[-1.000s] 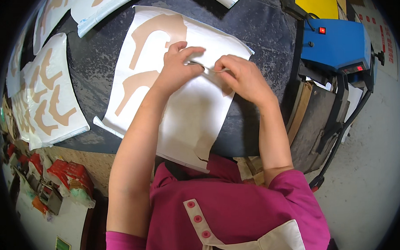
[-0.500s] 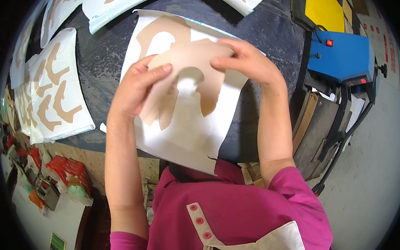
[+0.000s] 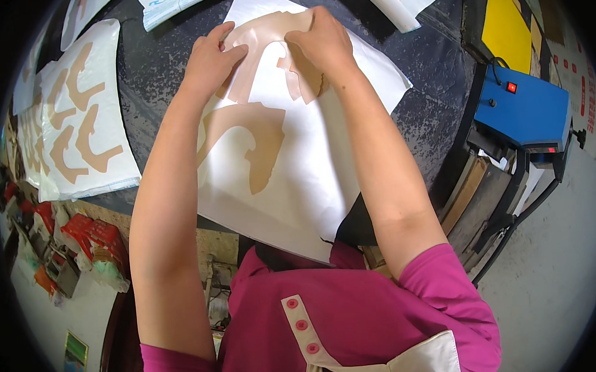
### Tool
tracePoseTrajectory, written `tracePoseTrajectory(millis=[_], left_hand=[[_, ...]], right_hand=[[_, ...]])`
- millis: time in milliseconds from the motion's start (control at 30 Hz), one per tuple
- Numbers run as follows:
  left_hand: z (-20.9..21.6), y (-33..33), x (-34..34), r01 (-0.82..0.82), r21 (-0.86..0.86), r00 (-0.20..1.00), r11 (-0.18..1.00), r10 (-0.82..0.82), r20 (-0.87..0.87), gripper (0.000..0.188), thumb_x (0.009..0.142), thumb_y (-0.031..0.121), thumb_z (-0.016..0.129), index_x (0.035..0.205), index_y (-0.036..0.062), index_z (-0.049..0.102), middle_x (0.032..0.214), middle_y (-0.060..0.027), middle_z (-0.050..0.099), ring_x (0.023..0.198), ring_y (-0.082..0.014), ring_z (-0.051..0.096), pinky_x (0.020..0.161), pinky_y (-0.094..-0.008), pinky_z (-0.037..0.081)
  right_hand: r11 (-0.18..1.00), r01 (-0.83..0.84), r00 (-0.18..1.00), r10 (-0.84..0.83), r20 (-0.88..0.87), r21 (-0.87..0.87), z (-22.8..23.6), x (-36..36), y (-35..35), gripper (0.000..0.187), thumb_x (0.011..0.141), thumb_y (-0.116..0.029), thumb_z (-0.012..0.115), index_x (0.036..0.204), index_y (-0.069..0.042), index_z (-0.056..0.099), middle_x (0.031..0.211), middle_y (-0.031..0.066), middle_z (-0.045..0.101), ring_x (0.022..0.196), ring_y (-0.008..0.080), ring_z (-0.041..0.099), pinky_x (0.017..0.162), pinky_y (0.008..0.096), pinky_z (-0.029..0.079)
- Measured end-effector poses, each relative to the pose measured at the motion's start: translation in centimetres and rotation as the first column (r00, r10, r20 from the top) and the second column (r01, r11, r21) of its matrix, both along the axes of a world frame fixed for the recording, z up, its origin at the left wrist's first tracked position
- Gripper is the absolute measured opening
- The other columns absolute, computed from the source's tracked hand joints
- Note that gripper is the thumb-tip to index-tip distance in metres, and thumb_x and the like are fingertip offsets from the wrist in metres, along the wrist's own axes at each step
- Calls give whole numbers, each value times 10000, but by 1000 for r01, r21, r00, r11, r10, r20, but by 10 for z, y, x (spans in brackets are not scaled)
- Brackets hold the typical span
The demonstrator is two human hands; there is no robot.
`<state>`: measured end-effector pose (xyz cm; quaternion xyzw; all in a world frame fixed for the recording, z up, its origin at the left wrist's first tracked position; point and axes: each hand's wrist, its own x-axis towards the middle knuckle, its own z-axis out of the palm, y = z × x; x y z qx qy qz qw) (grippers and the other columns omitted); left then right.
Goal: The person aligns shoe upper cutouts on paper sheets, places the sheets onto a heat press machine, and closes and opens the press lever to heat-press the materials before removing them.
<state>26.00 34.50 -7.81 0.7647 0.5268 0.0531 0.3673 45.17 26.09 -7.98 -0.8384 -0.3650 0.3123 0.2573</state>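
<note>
L hand & R hand: both grips pinch the tan piece, well in from the worktop's near edge. Could crease (looks thin, prob. floppy) if one hand pulls more.

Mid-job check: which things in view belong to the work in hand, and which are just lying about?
In the work:
- left hand
- right hand
- upper tan piece, at the hands
- lower tan piece
- white sheet beneath

Apparently just about:
- far-left sheet
- blue machine, light lit
- red crate
- yellow panel
</note>
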Motion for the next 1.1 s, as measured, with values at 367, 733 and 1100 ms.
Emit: tracePoseTrajectory(millis=[367,733,1100], left_hand=[[23,42,-22,-150,-684,937,714,323,133,443,959,504,525,1232,179,650,874,33,486,775,-95,444,781,-262,445],[69,6,-90,-74,-816,993,573,122,-4,522,981,534,453,1230,106,617,1011,-35,672,915,-122,646,808,-277,549],[43,-60,-99,-167,-585,986,794,136,-97,444,854,296,706,1230,104,567,957,-36,599,846,-147,575,788,-265,466]], right_hand=[[757,-527,746,630,-217,387,111,-54,-68,190,766,-12,670,915,-66,565,792,46,618,693,168,627,642,298,514],[992,-120,713,112,-692,37,40,-109,-86,181,847,-134,627,1001,-46,591,878,75,628,840,187,643,713,317,508],[974,-228,955,226,190,-10,24,-117,-106,323,719,-123,701,1006,-16,597,967,146,595,880,309,573,716,419,449]])
